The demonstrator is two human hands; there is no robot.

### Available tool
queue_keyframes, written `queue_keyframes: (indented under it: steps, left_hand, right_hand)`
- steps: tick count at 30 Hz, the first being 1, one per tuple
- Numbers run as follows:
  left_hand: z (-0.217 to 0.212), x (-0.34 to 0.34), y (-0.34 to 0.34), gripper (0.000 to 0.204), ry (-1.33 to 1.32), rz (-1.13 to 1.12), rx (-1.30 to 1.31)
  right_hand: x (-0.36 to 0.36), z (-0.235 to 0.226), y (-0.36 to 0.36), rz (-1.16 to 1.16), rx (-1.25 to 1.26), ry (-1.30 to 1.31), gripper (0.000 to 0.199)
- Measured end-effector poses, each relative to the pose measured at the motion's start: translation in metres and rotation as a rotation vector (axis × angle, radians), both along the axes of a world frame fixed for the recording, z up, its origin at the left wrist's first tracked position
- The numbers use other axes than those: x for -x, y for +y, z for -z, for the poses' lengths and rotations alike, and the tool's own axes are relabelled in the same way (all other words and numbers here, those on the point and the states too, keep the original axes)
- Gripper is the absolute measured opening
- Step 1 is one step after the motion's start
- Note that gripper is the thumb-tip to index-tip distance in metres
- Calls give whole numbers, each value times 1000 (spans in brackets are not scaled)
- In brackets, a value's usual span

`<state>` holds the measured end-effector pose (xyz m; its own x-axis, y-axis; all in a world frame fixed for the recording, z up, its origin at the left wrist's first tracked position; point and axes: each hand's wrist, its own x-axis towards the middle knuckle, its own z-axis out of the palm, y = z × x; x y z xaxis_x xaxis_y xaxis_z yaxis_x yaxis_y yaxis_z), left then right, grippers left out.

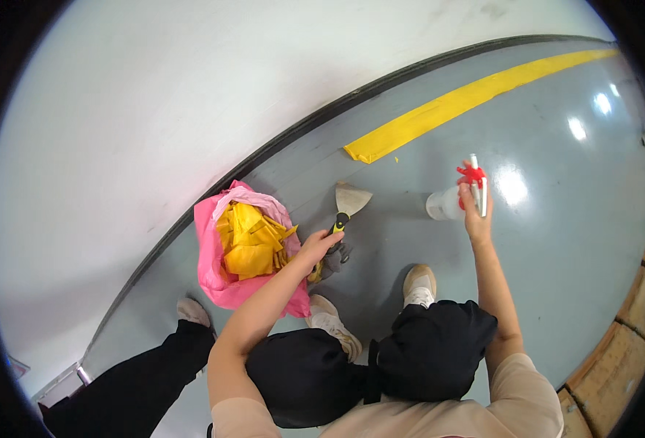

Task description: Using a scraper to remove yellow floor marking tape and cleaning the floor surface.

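My left hand [320,246] is closed around the black-and-yellow handle of a scraper [352,198], its wide metal blade pointing away from me over the grey floor. My right hand [477,212] grips a clear spray bottle [446,205] by its red-and-white trigger head, the bottle tipped on its side. Beside my left forearm is a pink plastic bag [211,257], its mouth open, filled with crumpled pieces of yellow tape [250,241]. Ahead of both hands a wide yellow tape strip [439,108] lies on the floor, its near end ragged.
A white wall [154,95] with a dark base strip [315,124] runs along the left and far side. Grey and yellow items [331,263] lie under my left hand, partly hidden. Another person's leg [140,379] is at lower left. Wooden boards [614,365] stand at lower right.
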<state>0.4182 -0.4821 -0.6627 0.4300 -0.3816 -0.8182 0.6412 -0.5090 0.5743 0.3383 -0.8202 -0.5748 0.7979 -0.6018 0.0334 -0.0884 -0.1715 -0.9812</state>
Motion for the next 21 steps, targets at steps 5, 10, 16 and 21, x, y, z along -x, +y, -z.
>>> queue_keyframes:
  steps: [5, 10, 16, 21]
  left_hand:
    - [-3, 2, -2, 36, 30, -36, 35]
    - [-3, 2, -2, 34, 93, -62, 32]
    - [-2, 4, -1, 28, 69, -83, 45]
    - [0, 5, -1, 29, 64, -81, 53]
  right_hand:
    - [3, -7, 8, -149, -119, 111, 31]
    - [-9, -11, 28, -174, -121, 186, 22]
    - [-17, -9, 36, -208, -126, 370, 22]
    - [-26, -5, 29, -224, -184, 348, 24]
